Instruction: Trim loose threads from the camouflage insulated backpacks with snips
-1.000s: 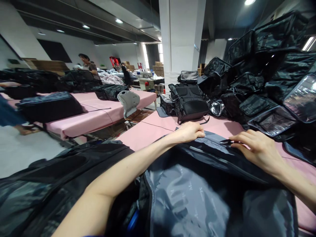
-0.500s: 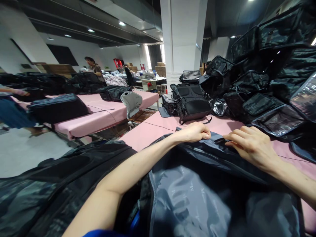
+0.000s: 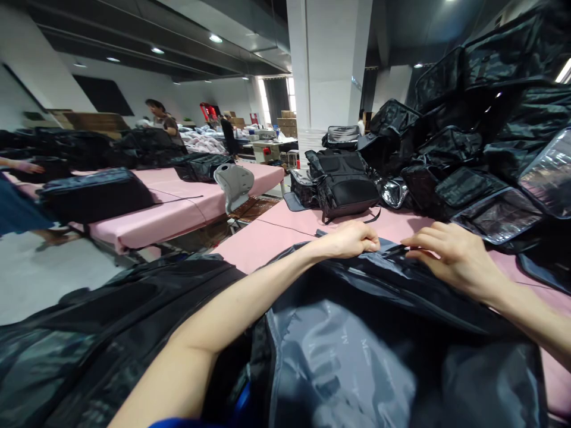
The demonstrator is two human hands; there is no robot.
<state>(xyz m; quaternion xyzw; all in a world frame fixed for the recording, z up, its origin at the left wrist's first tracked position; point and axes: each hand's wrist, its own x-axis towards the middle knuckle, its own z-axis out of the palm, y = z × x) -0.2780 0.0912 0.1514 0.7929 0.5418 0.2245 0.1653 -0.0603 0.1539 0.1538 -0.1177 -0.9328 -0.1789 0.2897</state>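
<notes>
A large dark bag (image 3: pixel 357 351) with grey printed lining lies open in front of me on the pink table (image 3: pixel 267 238). My left hand (image 3: pixel 354 239) is closed over the bag's far top edge, fingers curled around the fabric. My right hand (image 3: pixel 450 257) sits just to its right on the same edge, fingertips pinched at what looks like a small dark zipper pull (image 3: pixel 397 251). The two hands are a short gap apart.
A black backpack (image 3: pixel 345 184) stands beyond my hands. A tall heap of black bags (image 3: pixel 482 137) fills the right side. More black bags (image 3: pixel 96 193) lie on pink tables at left. A white pillar (image 3: pixel 328 65) rises behind. A person (image 3: pixel 163 122) stands far left.
My right hand has slid left along the bag's edge, closing the gap to my left hand. My left hand has stayed closed on the fabric.
</notes>
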